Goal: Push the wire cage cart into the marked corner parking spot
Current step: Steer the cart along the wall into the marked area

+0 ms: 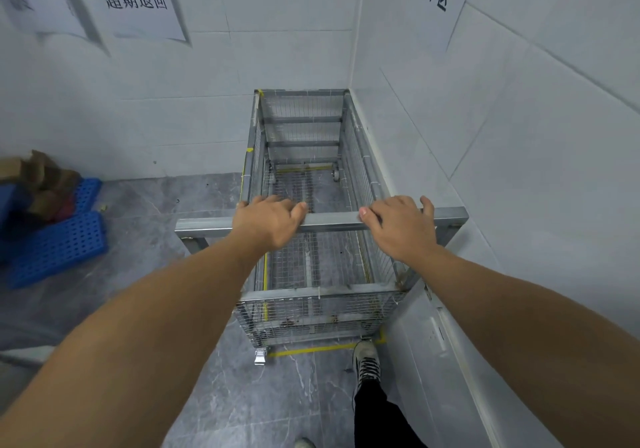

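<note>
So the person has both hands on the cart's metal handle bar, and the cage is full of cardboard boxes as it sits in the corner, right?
Not quite. Both the left hand and right hand do rest on the handle bar, and the wire cage cart sits in the corner, but the head view shows it empty: the floor shows through its mesh.

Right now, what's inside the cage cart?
Nothing is in the wire cage cart. Through its mesh bottom you can see grey floor, yellow tape and a far wheel. The hands hide part of the handle bar.
</note>
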`<move>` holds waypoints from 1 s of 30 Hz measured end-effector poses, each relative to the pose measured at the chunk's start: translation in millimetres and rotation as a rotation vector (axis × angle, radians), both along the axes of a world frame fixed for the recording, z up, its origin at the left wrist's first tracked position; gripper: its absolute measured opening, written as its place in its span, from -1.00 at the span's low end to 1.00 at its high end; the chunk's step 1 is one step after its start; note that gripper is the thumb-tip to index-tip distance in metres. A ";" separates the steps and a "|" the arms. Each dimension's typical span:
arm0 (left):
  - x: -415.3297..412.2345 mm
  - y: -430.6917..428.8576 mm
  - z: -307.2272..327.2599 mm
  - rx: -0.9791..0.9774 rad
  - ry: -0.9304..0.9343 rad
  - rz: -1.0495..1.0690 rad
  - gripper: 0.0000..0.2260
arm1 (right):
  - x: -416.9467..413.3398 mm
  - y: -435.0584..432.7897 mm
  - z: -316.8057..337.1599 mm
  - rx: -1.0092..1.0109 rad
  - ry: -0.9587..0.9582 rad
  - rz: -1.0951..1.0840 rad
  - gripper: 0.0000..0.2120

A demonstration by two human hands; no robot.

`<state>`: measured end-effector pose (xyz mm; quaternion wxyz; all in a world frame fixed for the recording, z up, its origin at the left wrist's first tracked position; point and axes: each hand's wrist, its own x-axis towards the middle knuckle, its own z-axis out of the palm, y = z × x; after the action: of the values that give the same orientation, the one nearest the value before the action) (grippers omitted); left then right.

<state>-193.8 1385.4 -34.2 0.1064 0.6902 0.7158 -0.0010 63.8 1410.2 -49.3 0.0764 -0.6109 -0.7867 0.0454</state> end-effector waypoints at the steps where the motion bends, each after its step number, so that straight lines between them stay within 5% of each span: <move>1: 0.2 -0.5 0.0 0.007 -0.002 -0.001 -0.36 | -0.1 -0.7 -1.4 0.016 -0.001 -0.001 -0.42; 30: -10.9 -13.9 -2.9 0.103 -0.009 -0.146 -0.31 | 6.6 -13.7 7.9 0.048 -0.113 0.103 -0.44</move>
<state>-204.7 1371.5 -37.0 0.0737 0.7450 0.6623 0.0314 70.4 1396.6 -41.4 0.0439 -0.5694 -0.8209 -0.0043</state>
